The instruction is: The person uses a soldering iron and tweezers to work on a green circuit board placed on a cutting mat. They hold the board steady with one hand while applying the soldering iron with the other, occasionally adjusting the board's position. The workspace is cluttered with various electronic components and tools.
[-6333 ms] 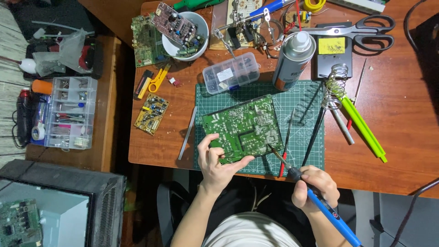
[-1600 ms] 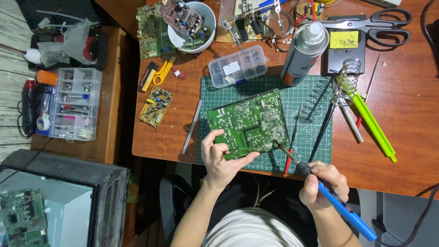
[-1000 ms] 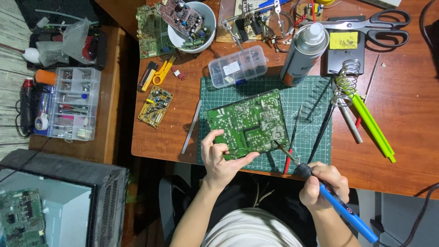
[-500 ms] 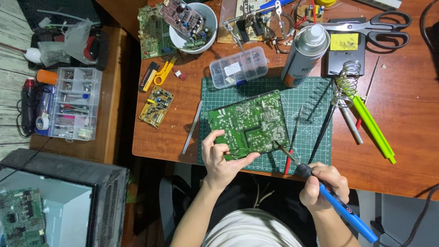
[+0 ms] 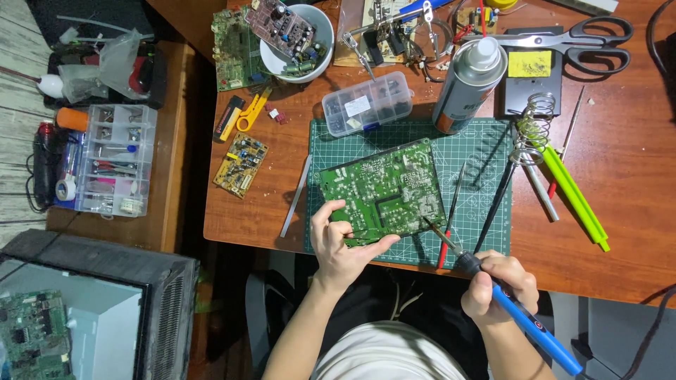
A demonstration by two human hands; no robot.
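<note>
A: Where is the green circuit board (image 5: 384, 191) now?

B: It lies on the green cutting mat (image 5: 486, 151), on the table (image 5: 634, 176), solder side up. My left hand (image 5: 345, 243) is at the near-left corner of the board and pinches its edge, thumb underneath and fingers on top.

A: And the right hand?

B: My right hand (image 5: 496, 281) is closed around the blue soldering iron (image 5: 521, 317). From the board, this hand sits off the near-right corner. The long axis of the iron runs diagonally, from the blue handle near my body up and left to the tip, and the tip meets the board at its near-right edge. So the right hand is the working one, the left hand only steadies.

A: What changed compared with half a second ago?

B: Almost nothing. Board, both hands and iron keep the same places. Against the oldest view, the board is a little nearer to the silver spray can (image 5: 468, 84), which stands beyond its far-right corner.
</note>
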